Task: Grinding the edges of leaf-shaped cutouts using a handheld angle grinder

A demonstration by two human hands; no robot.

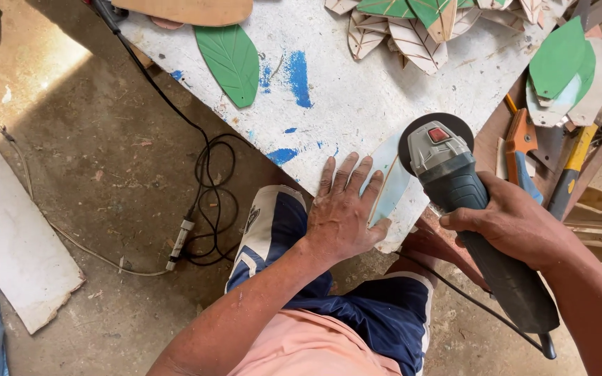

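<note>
Green leaf (229,63) (cord (203,181) nearby)

Your right hand (517,223) grips an angle grinder (468,209) with a matt dark-grey plastic body, a lighter grey head and a small glossy red button at its twelve o'clock end. Your left hand (343,216) presses a thin, pale blue leaf-shaped piece (393,182), flat and smooth with a raw wooden edge. The desk (357,90) is a rough board under chalky, worn white paint smeared with blue. At eleven o'clock lies a matt green painted leaf (231,63) with scored veins; at twelve, bare carved wooden leaves (412,38). The floor (106,160) is dusty, gritty concrete, crossed by a black rubbery cable (207,181).
</note>
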